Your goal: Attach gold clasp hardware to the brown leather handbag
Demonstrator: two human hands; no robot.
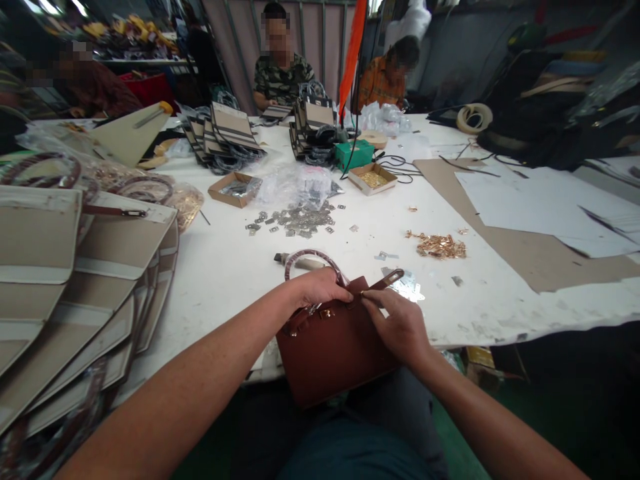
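A brown handbag panel (335, 353) with a wrapped round handle (307, 255) leans against the table's near edge, over my lap. My left hand (323, 288) grips its top edge, the thumb pressed near a strap. Thumb and forefinger of my right hand (397, 320) are pinched together at the same edge, on a tiny gold-coloured metal fitting mostly covered by the fingertips. A gold fitting (327, 313) sits on the panel below my left hand. One strap end (389, 280) sticks up beyond my right hand. Behind the handle lies a tool (300, 262), partly hidden.
Stacked bag panels (115, 267) fill the left side. Ahead lie loose silver plates (305, 220), gold fittings (440, 245), a cardboard box (235, 189) and a box of gold pieces (373, 179). White sheets (540, 207) cover the right. Two people sit across the table.
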